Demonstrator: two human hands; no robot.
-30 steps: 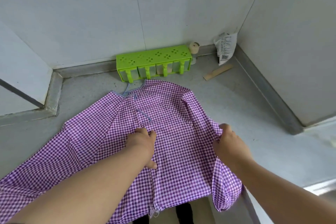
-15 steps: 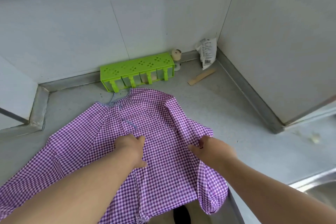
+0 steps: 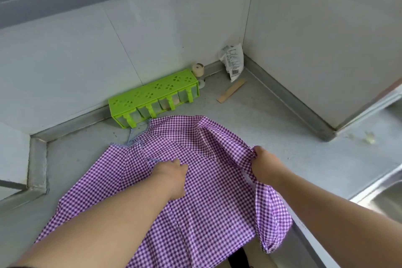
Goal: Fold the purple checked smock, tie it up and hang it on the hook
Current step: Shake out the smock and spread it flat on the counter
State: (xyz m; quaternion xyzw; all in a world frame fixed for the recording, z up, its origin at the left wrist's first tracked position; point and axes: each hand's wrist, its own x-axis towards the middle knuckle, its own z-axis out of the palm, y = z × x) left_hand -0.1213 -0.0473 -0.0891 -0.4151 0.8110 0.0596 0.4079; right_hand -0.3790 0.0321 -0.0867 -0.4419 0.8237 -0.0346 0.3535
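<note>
Smock [image 3: 195, 191]: spread flat on the grey counter [image 3: 282, 137], neckline toward the green rack [image 3: 152, 98], which sits just behind it against the wall; the hem and right sleeve hang over the counter's near edge.
Slide risk: much of the cloth overhangs on the near side, so a hard pull by the right hand could, in my judgement, drag the whole smock off the counter away from the green rack.
Crooked fold risk: the right side is bunched into ridges running from the green rack side down to the grip; folding it over as it lies would likely trap creases and leave an uneven edge.
Hook: not in view, so the hanging step cannot be judged.
Left hand [image 3: 171, 177]: knuckles up, fingers curled under, bearing down on the smock's middle, well in front of the green rack; whether it pinches cloth I cannot tell.
Right hand [image 3: 264, 166]: clenched on the gathered right edge of the smock, lifting it slightly, to the near right of the green rack.
</note>
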